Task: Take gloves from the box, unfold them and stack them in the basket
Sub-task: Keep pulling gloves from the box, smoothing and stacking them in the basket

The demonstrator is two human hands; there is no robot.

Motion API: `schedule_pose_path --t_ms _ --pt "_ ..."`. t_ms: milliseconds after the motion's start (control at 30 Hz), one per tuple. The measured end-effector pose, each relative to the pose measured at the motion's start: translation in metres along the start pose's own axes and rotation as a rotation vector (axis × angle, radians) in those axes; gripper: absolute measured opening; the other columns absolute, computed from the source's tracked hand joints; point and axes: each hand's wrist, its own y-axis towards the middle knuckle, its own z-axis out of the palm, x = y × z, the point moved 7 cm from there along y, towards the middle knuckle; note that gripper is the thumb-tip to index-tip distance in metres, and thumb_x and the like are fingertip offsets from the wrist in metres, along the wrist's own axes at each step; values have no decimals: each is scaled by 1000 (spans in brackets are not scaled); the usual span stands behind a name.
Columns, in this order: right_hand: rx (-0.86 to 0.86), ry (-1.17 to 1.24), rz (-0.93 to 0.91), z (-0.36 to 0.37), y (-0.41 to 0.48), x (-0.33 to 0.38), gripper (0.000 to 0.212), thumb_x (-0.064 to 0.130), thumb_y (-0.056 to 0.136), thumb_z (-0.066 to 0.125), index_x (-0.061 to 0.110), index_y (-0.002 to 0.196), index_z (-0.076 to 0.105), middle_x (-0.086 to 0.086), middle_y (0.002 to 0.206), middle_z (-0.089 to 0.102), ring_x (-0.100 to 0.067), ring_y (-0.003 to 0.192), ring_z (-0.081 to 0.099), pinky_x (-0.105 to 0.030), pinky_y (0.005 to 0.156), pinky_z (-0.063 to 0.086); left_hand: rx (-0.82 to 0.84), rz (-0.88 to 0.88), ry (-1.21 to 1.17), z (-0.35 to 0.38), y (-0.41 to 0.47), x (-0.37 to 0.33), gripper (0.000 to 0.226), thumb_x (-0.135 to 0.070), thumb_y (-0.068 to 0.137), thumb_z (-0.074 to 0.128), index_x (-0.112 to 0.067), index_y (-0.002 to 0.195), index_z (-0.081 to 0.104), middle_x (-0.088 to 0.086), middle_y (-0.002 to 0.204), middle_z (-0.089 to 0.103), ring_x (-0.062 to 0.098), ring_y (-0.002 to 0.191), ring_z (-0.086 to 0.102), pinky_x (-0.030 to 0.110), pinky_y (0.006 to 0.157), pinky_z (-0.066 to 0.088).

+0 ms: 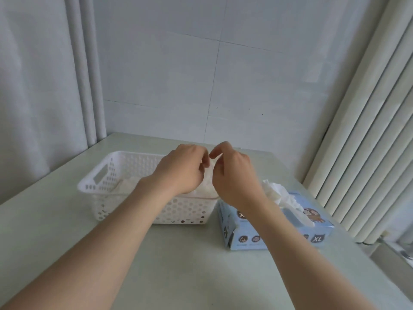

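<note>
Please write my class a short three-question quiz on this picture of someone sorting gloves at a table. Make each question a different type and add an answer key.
1. True or false: the left hand and the right hand both pinch one thin glove above the basket.
2. Multiple choice: the box stands A) inside the basket, B) beside the basket, on the person's right, C) behind the basket.
3. Fill in: the size printed on the box is ___.

Key: 1 true; 2 B; 3 XL.
</note>
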Motion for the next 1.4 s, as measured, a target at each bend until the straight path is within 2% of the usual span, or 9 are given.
schedule_pose_path --t_ms 233,400,467,567,767,933,1200,1300,1400 --pt "-184 143 142 -69 -39 -54 48 -16 69 46 23 94 61 13 85 62 -3 91 55 -40 89 49 -56 258 -163 26 -17 -72 33 0 101 53 -19 120 73 -2 119 70 14 108 64 34 97 54" --pt "-104 18 234 -84 -57 -87 28 41 70 60 34 98 63 13 94 60 -4 93 55 -41 92 44 -48 298 -221 56 -27 -95 28 -7 106 54 -17 125 72 1 117 72 15 105 68 34 92 57" --pt "-63 -89 250 -83 -57 -95 25 47 75 63 36 97 64 14 92 59 -1 89 54 -39 92 41 -21 306 -245 67 -32 -101 22 -17 109 52 -17 117 73 -1 103 70 15 92 66 33 83 55" --pt "-123 -145 244 -87 -57 -104 3 38 85 69 36 87 69 14 83 64 -5 82 58 -41 94 48 -1 297 -210 79 -38 -103 22 -28 108 54 -16 104 72 -3 95 64 15 85 62 35 79 52" --pt "-268 -42 196 -90 -58 -115 13 25 96 68 26 90 79 14 80 74 -7 76 66 -34 80 57 -10 285 -180 88 -43 -104 24 -24 106 55 -15 87 68 -4 86 59 17 80 58 35 76 50" --pt "-329 1 150 -92 -56 -115 20 30 103 63 17 90 72 8 84 70 -10 80 64 -27 79 51 -93 235 -225 78 -44 -102 11 -29 101 67 -19 98 71 -8 92 68 9 81 60 22 75 45" --pt "-347 98 140 -91 -58 -104 27 38 98 72 19 80 71 3 91 64 1 88 59 -1 76 35 -223 229 -314 61 -45 -106 21 -36 102 66 -20 100 53 -10 81 65 10 68 63 34 67 54" --pt "-282 190 162 -86 -57 -106 29 47 96 74 21 83 72 7 98 65 -1 95 61 -7 78 40 -233 240 -346 60 -45 -105 26 -35 101 68 -20 117 55 -5 96 65 11 73 67 36 72 58" --pt "-255 286 151 -85 -57 -105 30 51 96 73 23 85 74 10 99 68 -2 99 64 -23 83 48 -250 239 -355 61 -42 -100 15 -32 102 67 -20 109 72 -5 102 62 12 80 66 38 77 59"
